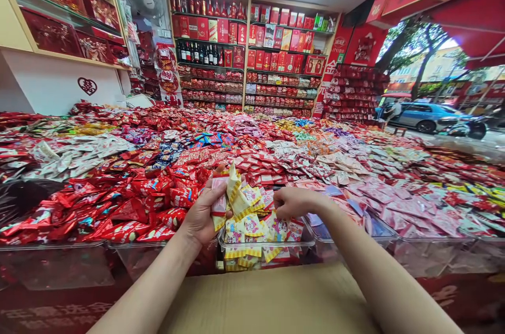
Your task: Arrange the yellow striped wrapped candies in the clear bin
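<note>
My left hand [202, 215] is closed around a bunch of yellow-and-white candy packets [232, 192], lifted just above a clear plastic bin [236, 245] filled with the same packets. My right hand [294, 202] reaches palm down into that bin, its fingers curled on the packets [276, 229] lying at the top; whether it grips one I cannot tell. Both forearms stretch forward over a brown cardboard surface [268, 300] at the near edge.
A huge spread of wrapped candies covers the counter: red packets [118, 208] at left, pink ones [394, 192] at right, in clear bins. Shelves of red boxes and bottles [252, 50] line the back wall. A street with a blue car [424, 115] shows at right.
</note>
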Available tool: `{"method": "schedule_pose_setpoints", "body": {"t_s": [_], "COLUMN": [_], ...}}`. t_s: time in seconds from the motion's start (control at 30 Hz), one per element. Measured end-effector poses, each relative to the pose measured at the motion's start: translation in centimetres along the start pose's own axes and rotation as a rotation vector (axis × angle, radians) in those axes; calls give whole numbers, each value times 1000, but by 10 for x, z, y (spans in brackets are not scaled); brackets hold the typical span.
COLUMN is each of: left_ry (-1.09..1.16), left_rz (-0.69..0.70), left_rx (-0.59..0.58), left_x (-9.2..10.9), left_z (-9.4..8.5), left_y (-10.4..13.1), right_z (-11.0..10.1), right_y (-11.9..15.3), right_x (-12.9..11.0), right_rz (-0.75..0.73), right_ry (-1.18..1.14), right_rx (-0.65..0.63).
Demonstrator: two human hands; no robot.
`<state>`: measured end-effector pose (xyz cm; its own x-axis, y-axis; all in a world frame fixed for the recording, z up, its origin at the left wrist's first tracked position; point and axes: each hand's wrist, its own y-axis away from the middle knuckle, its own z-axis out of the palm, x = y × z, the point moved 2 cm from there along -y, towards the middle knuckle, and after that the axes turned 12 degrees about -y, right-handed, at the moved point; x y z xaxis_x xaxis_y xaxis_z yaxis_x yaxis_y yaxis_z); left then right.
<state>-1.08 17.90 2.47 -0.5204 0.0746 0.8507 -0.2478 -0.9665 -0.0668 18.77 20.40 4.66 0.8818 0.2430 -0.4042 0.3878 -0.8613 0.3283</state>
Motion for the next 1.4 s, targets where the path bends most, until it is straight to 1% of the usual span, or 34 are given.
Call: {"method": "schedule_pose_setpoints", "body": {"t_s": [0.07, 0.17, 0.23, 0.3, 0.37, 0.43, 0.57, 0.73, 0.8, 0.93, 1.03, 1.13, 1.23, 1.33, 1.4], "left_ry": [-4, -5, 1, 6, 7, 2, -4, -16, -17, -19, -17, -13, 1, -14, -29], "left_rz": [-13, -30, -31, -13, 7, 19, -1, -4, -3, 10, 17, 9, 8, -7, -24], "left_rx": [17, 31, 24, 14, 0, -10, 0, 29, 40, 22, 23, 32, 19, 39, 50], "left_x": [0, -1, 0, 1, 1, 1, -1, -3, -3, -2, -2, -2, -2, -3, -4], "left_z": [0, 1, 3, 4, 5, 4, 0, -2, -2, -1, -2, -2, -1, -2, -3], "left_y": [0, 1, 2, 2, 2, 2, 0, -1, -1, -1, -1, -1, 0, 0, -1], "right_z": [-9, -15, -15, -13, -9, -6, 3, 13, 16, 18, 12, 3, 0, 9, 16], "right_y": [6, 10, 8, 5, 1, -2, -4, -8, -11, -16, -13, -4, 0, -6, -12], "right_x": [3, 7, 7, 6, 5, 6, 7, 7, 7, 5, 3, 2, 4, 8, 9], "right_rz": [12, -25, -44, -28, 9, 49, 122, 95, 92, 59, 32, 60, 56, 77, 98], "right_ry": [-14, -132, -196, -172, -122, -116, -218, -179, -164, -87, -28, -29, -136, -256, -283], "right_rx": [76, 187, 223, 229, 209, 154, 1, -161, -168, -79, -5, 17, -17, -108, -171]}}
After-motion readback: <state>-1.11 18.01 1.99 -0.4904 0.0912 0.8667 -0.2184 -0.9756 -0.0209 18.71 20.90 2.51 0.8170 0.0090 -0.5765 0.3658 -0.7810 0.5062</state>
